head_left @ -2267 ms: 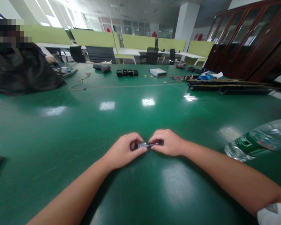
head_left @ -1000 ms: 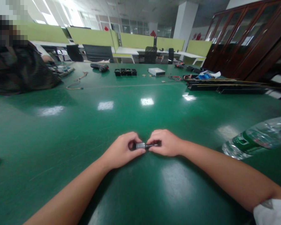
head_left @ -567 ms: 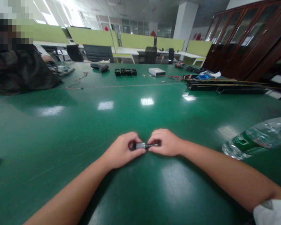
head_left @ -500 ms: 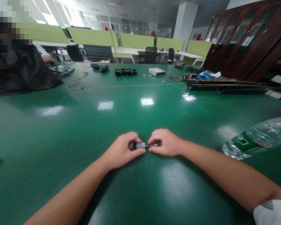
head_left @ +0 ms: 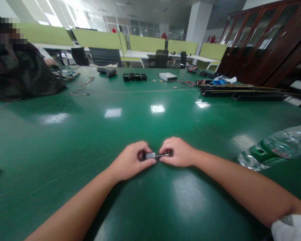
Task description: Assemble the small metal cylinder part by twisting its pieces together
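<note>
A small grey cylindrical piece [head_left: 150, 156] lies level between my hands, low over the green table [head_left: 140, 124]. My left hand [head_left: 131, 160] is closed on it, thumb below and fingers above. From its right end a thin dark shaft [head_left: 163, 155] runs into the fingers of my right hand [head_left: 178, 152], which pinch it. The two hands are a small gap apart. The shaft's far end is partly hidden by my right hand.
A clear plastic bottle [head_left: 271, 149] lies at the right. Black blocks [head_left: 134, 77], a white box [head_left: 168, 77], a cable [head_left: 81, 87] and dark strips [head_left: 240, 91] lie along the far side. A person in dark clothes [head_left: 22, 72] is at the far left.
My right hand has shifted very slightly. My left hand and the piece look the same. The person at the far left has moved a little to the left.
</note>
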`<action>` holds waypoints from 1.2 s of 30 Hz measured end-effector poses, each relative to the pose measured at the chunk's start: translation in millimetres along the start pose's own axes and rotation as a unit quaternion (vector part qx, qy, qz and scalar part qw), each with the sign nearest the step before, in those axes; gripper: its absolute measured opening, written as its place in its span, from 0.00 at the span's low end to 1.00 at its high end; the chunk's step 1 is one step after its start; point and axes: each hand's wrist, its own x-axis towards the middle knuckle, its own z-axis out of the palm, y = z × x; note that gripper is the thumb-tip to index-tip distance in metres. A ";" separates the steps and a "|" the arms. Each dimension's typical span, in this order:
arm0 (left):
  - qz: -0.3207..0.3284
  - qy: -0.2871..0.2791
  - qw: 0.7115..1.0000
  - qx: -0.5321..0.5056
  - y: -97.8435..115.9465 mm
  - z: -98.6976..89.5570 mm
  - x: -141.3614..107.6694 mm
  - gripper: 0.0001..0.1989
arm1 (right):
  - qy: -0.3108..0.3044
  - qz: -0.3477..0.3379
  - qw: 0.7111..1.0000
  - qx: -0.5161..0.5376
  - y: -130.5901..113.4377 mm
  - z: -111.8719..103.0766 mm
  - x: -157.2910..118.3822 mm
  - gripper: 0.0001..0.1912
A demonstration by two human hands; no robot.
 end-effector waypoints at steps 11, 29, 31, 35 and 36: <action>-0.002 -0.001 1.000 -0.004 2.6 -1.1 0.1 0.12 | 0.004 -0.003 1.000 -0.003 1.0 0.0 -0.3 0.05; 0.001 -0.005 1.000 0.002 2.4 -1.2 0.3 0.13 | -0.020 0.013 1.000 -0.003 4.9 -9.4 -3.4 0.03; -0.002 -0.004 1.000 0.002 2.4 -1.1 0.1 0.13 | -0.030 0.018 0.999 -0.006 6.9 -13.6 -4.2 0.03; -0.008 0.000 1.000 0.003 1.6 -0.8 -0.6 0.14 | -0.046 0.053 0.998 -0.001 13.5 -23.0 -5.8 0.03; -0.009 0.000 1.000 0.003 1.3 -0.7 -0.7 0.14 | -0.048 0.061 0.997 0.004 14.9 -24.7 -6.1 0.02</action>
